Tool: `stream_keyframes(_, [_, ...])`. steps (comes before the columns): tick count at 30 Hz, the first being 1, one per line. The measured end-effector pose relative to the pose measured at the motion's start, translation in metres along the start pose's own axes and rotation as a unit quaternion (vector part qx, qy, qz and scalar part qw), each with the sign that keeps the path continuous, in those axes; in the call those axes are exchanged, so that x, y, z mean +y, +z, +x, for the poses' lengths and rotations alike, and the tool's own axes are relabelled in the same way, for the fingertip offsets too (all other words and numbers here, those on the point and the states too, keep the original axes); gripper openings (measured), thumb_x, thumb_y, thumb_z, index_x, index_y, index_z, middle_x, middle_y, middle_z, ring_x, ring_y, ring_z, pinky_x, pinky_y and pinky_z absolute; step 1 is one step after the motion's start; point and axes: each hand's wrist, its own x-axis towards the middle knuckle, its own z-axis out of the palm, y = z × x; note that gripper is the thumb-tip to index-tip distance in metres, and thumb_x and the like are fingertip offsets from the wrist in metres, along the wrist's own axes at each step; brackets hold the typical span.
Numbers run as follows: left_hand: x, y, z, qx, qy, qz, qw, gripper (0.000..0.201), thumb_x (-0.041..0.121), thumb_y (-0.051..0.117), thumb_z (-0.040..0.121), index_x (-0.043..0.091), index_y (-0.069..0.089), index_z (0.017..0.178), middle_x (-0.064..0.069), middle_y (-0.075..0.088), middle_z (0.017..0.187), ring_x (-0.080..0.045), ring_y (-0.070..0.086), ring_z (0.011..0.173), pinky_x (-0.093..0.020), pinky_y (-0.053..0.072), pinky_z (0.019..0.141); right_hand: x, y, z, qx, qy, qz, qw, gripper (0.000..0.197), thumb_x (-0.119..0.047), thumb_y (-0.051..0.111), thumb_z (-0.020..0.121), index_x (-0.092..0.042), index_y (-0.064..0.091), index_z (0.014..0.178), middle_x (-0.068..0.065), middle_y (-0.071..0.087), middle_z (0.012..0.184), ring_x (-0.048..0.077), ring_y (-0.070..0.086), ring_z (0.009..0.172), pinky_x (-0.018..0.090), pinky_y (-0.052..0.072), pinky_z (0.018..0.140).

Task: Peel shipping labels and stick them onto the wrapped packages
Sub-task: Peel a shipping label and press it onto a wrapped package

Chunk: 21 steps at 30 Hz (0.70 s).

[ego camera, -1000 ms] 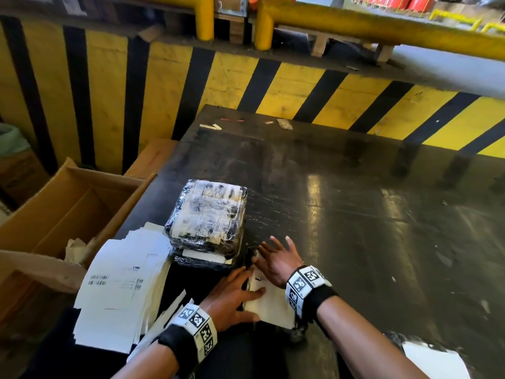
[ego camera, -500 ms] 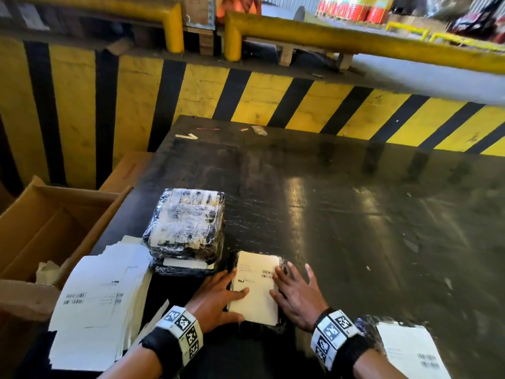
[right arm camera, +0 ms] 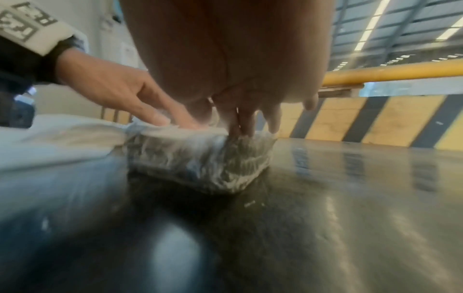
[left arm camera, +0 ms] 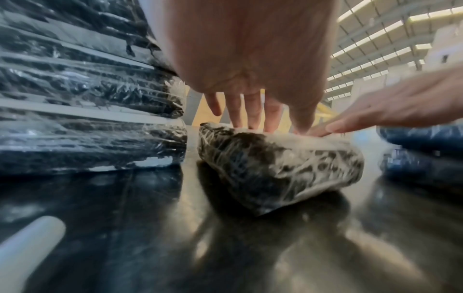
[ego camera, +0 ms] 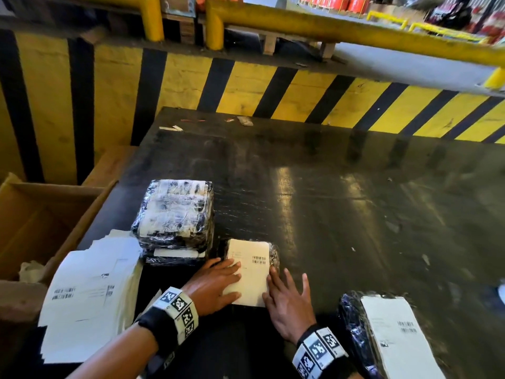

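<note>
Head view: a small wrapped package (ego camera: pixel 273 255) lies on the dark counter (ego camera: pixel 341 214), just beside a stack of wrapped packages (ego camera: pixel 175 214). A white label (ego camera: pixel 252 272) covers its top face. The left hand (ego camera: pixel 216 285) lies flat on the label's left part, fingers (ego camera: pixel 232 269) straight and pressing, gripping nothing. The right hand (ego camera: pixel 289 305) rests along the label's right edge, fingers spread and extended, also holding nothing (both hands press rather than grasp).

Judged step: smoothing the label onto the film.

Risks from here:
- The wrap is crinkled and rounded at the edges, as the wrist views show; uneven pressure could trap creases or leave a corner lifted.
- The counter looks glossy; a sideways push could slide the package.
- Rubbing across the barcode (ego camera: pixel 258 259) over a fold could distort it.

A pile of unused labels (ego camera: pixel 90 294) sits at left; one labelled package (ego camera: pixel 382 337) sits at right.
</note>
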Motion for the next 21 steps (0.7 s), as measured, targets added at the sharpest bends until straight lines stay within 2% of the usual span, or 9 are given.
stream_keyframes(2, [0.004, 0.002, 0.004, 0.055, 0.022, 0.017, 0.998, 0.051, 0.045, 0.029, 0.097, 0.022, 0.039, 0.142, 0.006, 0.032, 0.152, -0.010, 0.023, 0.142, -0.029, 0.008, 0.116, -0.004, -0.005, 0.000, 0.004, 0.005, 0.023, 1.000, 0.089, -0.056, -0.018, 0.086, -0.024, 0.047, 0.137, -0.011, 0.040, 0.148, 0.020, 0.030, 0.142, 0.048, -0.006, 0.112])
stream_keyframes(4, [0.007, 0.009, 0.009, 0.057, 0.057, 0.075, 0.994, 0.047, 0.023, 0.056, 0.088, 0.018, 0.049, 0.135, 0.002, 0.047, 0.143, -0.014, 0.042, 0.134, -0.035, 0.026, 0.112, -0.009, -0.002, 0.003, 0.009, -0.012, 0.031, 0.999, 0.094, -0.059, -0.025, 0.079, -0.020, 0.026, 0.148, -0.007, 0.021, 0.157, 0.020, 0.009, 0.147, 0.047, -0.010, 0.114])
stream_keyframes(7, [0.002, 0.025, 0.013, 0.012, 0.060, 0.103, 0.993, 0.063, 0.023, 0.078, 0.054, 0.023, 0.066, 0.117, 0.006, 0.062, 0.127, -0.008, 0.057, 0.119, -0.035, 0.040, 0.099, -0.022, -0.002, -0.006, -0.081, 0.003, 0.009, 0.997, 0.066, -0.047, 0.019, 0.085, -0.017, 0.047, 0.137, -0.006, 0.034, 0.148, 0.022, 0.045, 0.133, 0.047, 0.006, 0.112])
stream_keyframes(9, [0.000, 0.024, 0.012, 0.021, 0.077, 0.117, 0.990, 0.052, 0.027, 0.065, 0.058, 0.027, 0.069, 0.110, 0.011, 0.065, 0.122, -0.004, 0.059, 0.114, -0.032, 0.049, 0.092, -0.019, 0.010, -0.016, -0.052, 0.018, 0.020, 0.998, 0.051, -0.045, 0.037, 0.086, -0.022, 0.060, 0.126, -0.008, 0.054, 0.135, 0.018, 0.059, 0.118, 0.049, 0.009, 0.107])
stream_keyframes(12, [0.002, 0.023, 0.010, 0.035, 0.062, 0.117, 0.991, 0.055, 0.032, 0.036, 0.068, 0.028, 0.069, 0.112, 0.011, 0.064, 0.123, -0.004, 0.058, 0.115, -0.032, 0.048, 0.096, -0.009, 0.015, -0.029, 0.007, 0.012, 0.029, 0.999, 0.045, -0.043, 0.028, 0.096, -0.026, 0.059, 0.125, -0.010, 0.061, 0.128, 0.019, 0.058, 0.120, 0.049, 0.005, 0.107])
stream_keyframes(15, [-0.001, 0.024, 0.010, -0.003, 0.076, 0.124, 0.989, 0.051, 0.027, 0.050, 0.077, 0.022, 0.058, 0.127, 0.005, 0.050, 0.139, -0.011, 0.047, 0.129, -0.043, 0.037, 0.105, -0.013, 0.013, -0.031, 0.013, 0.048, 0.017, 0.999, 0.048, -0.047, 0.026, 0.096, -0.028, 0.061, 0.122, -0.012, 0.062, 0.127, 0.020, 0.055, 0.124, 0.051, 0.013, 0.106])
stream_keyframes(17, [-0.003, 0.026, 0.012, -0.025, 0.075, 0.131, 0.988, 0.048, 0.035, 0.056, 0.072, 0.025, 0.064, 0.119, 0.007, 0.059, 0.130, -0.008, 0.055, 0.121, -0.034, 0.037, 0.105, -0.022, 0.011, -0.031, 0.022, 0.067, 0.036, 0.997, 0.054, -0.048, 0.020, 0.098, -0.025, 0.062, 0.123, -0.010, 0.061, 0.128, 0.022, 0.052, 0.126, 0.052, 0.010, 0.106])
stream_keyframes(19, [-0.001, 0.026, 0.011, -0.051, 0.062, 0.137, 0.987, 0.044, 0.036, 0.043, 0.074, 0.029, 0.070, 0.108, 0.012, 0.065, 0.120, -0.004, 0.060, 0.112, -0.029, 0.032, 0.099, -0.037, 0.012, -0.031, 0.041, 0.063, 0.025, 0.997, 0.051, -0.047, 0.029, 0.095, -0.021, 0.061, 0.123, -0.006, 0.061, 0.129, 0.023, 0.053, 0.125, 0.052, 0.008, 0.106])
stream_keyframes(21, [-0.002, 0.026, 0.010, -0.047, 0.061, 0.138, 0.987, 0.043, 0.034, 0.050, 0.070, 0.029, 0.070, 0.108, 0.013, 0.065, 0.121, -0.002, 0.059, 0.113, -0.028, 0.035, 0.101, -0.055, 0.019, -0.034, 0.042, 0.043, 0.017, 0.998, 0.052, -0.048, 0.038, 0.087, -0.021, 0.060, 0.126, -0.006, 0.059, 0.132, 0.021, 0.054, 0.125, 0.052, 0.008, 0.107])
